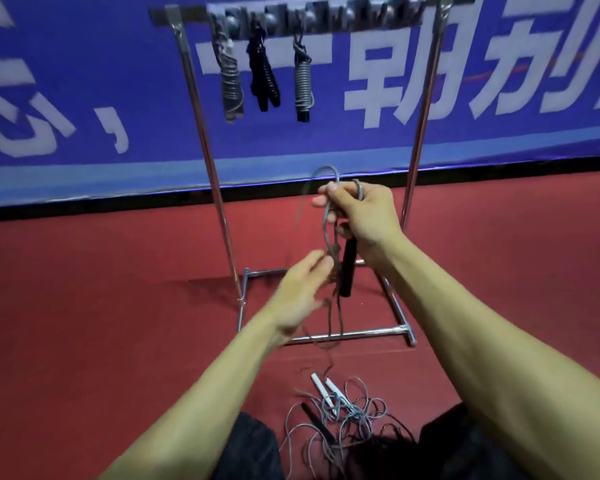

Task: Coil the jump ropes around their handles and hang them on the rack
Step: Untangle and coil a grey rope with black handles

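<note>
Right hand (361, 216) grips the black handle (347, 271) with grey rope (326, 220) looped above it; left hand (298, 292) just below, blurred, grip unclear.

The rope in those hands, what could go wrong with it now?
1. The rope trails down into the tangle of ropes, so pulling could snag it and drag the others along.
2. The loop above the right hand looks loose; it might slip off the black handle and undo the coil.
3. The hanging part crosses the rack's bottom bar and could catch there.
</note>
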Tool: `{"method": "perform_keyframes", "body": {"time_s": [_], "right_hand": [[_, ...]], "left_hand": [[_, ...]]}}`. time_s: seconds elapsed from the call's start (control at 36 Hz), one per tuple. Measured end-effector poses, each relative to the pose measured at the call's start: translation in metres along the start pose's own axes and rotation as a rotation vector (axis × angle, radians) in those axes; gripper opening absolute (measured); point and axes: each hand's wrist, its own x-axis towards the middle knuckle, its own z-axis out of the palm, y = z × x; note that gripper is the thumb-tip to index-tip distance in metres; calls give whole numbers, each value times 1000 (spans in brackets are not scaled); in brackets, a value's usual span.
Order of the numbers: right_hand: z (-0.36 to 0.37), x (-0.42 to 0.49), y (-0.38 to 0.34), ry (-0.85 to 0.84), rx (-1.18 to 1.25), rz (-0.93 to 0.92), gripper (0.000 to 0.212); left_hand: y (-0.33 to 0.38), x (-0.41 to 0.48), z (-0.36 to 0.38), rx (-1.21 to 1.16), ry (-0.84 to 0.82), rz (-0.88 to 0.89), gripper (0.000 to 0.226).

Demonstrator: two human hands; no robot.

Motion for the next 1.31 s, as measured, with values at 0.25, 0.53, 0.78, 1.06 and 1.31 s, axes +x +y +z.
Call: {"method": "perform_keyframes", "body": {"time_s": [0.25, 0.53, 0.78, 1.06, 1.31], "right_hand": [[-1, -6, -52, -20, -69, -40, 17], [-26, -6, -65, 175, -145, -140, 26], [0, -29, -34, -95, -214, -64, 28], [9, -37, -12, -11, 61, 10, 22], [12, -8, -36, 2, -223, -80, 24]], "left_hand": [[47, 4, 15, 245, 115, 217, 13], [106, -1, -28, 1026, 278, 459, 33], [173, 26, -10, -457, 214, 41, 46], [194, 55, -24, 447, 354, 148, 54], [89, 12, 13, -216, -19, -6, 44]]}}
